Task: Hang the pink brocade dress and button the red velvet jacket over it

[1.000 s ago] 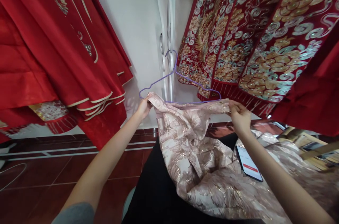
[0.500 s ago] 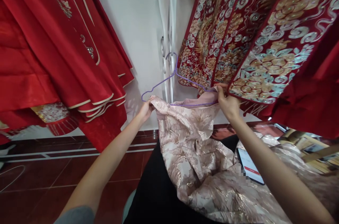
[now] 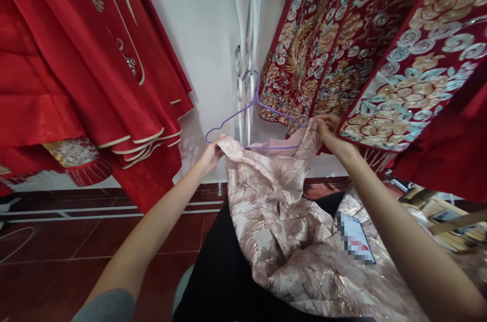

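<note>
A pale pink brocade garment [image 3: 274, 200] hangs from a purple wire hanger [image 3: 243, 109] in front of me and spills down over my lap. My left hand [image 3: 212, 152] pinches the garment's left top corner at the hanger's left end. My right hand [image 3: 330, 129] grips the right top edge of the cloth where it meets the hanger's right arm, close under the embroidered red robe [image 3: 365, 58]. The hanger's hook points up beside white straps on the wall.
Red satin robes [image 3: 76, 68] hang at the left. A phone [image 3: 354, 243] lies on the pink cloth by my right forearm. Dark red floor tiles [image 3: 76, 246] spread below. A wooden object [image 3: 452, 215] sits at the far right.
My right hand has risen and moved inward, pulling the garment's right edge up onto the hanger's right arm. The left hand has stayed in place.
</note>
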`<state>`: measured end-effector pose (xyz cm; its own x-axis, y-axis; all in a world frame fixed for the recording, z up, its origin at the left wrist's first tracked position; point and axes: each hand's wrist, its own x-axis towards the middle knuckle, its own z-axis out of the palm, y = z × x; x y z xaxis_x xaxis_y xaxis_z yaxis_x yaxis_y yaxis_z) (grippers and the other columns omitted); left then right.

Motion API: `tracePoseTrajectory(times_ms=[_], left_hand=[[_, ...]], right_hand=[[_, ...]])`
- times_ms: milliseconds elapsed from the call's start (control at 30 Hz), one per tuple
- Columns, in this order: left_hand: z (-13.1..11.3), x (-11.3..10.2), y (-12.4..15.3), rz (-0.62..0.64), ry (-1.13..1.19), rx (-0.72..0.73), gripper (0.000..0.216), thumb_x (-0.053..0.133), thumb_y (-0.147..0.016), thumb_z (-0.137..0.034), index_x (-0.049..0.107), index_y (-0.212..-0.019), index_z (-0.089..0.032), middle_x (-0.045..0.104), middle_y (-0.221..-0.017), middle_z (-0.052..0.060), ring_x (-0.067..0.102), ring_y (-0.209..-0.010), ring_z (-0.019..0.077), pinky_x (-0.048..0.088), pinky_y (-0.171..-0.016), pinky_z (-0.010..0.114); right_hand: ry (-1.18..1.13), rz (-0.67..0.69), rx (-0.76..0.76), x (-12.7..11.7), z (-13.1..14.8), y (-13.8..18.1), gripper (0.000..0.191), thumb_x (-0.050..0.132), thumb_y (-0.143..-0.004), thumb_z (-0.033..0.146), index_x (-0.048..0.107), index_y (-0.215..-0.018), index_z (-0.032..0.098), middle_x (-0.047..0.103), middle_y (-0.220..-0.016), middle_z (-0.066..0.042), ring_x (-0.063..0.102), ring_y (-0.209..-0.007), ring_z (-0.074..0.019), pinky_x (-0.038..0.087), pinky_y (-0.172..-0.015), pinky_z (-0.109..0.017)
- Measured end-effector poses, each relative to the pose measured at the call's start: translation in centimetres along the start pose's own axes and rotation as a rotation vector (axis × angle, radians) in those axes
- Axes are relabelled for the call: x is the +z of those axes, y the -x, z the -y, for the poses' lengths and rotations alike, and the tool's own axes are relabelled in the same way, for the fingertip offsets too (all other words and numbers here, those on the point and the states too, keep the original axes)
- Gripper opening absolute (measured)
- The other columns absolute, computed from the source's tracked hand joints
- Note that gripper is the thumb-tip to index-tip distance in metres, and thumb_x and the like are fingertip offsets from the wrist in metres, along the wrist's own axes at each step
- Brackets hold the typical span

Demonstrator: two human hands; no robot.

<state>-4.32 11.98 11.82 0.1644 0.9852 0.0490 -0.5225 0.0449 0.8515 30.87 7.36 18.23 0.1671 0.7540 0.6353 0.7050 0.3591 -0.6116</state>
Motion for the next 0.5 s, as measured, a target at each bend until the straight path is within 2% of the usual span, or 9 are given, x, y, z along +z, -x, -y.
tracePoseTrajectory(times_ms=[133, 267, 367, 500], left_hand=[[-0.1, 0.0, 0.4, 0.001, -0.015, -0.018, 0.013, 0.065, -0.073, -0.025, 0.065, -0.08, -0.014, 0.066, -0.08, 0.002, 0.058, -0.077, 0.0138, 0.043, -0.072, 0.024], [-1.8, -0.6, 1.1, 0.045, -0.114, -0.016, 0.025, 0.069, -0.072, -0.031, 0.067, -0.091, -0.015, 0.067, -0.092, 0.004, 0.059, -0.087, 0.015, 0.044, -0.079, 0.025], [-3.3, -2.2, 1.6, 0.033, -0.331, 0.065, 0.033, 0.074, -0.068, -0.036, 0.069, -0.092, -0.014, 0.068, -0.095, 0.006, 0.06, -0.088, 0.0158, 0.045, -0.082, 0.027], [-4.4, -6.0, 2.0, -0.117, -0.528, 0.142, 0.041, 0.082, -0.056, -0.036, 0.069, -0.088, -0.013, 0.069, -0.089, 0.006, 0.062, -0.08, 0.016, 0.048, -0.078, 0.028]], right_hand=[[0.011, 0.029, -0.063, 2.7, 2.4, -1.1, 0.023, 0.047, -0.085, 0.031, 0.062, -0.093, 0.016, 0.069, -0.095, -0.011, 0.065, -0.09, -0.0231, 0.05, -0.084, -0.037], [0.125, 0.198, -0.125, 2.9, 2.6, -0.7, 0.025, 0.046, -0.087, 0.037, 0.061, -0.096, 0.02, 0.069, -0.089, -0.008, 0.064, -0.083, -0.024, 0.047, -0.077, -0.035], [0.134, 0.244, -0.158, 2.4, 1.7, -0.7, 0.03, 0.038, -0.091, 0.041, 0.059, -0.097, 0.021, 0.067, -0.085, -0.006, 0.061, -0.076, -0.021, 0.045, -0.07, -0.031], [0.125, 0.213, -0.168, 2.2, 0.8, -1.1, 0.031, 0.04, -0.09, 0.045, 0.059, -0.097, 0.022, 0.067, -0.085, -0.005, 0.059, -0.072, -0.0191, 0.041, -0.066, -0.028]])
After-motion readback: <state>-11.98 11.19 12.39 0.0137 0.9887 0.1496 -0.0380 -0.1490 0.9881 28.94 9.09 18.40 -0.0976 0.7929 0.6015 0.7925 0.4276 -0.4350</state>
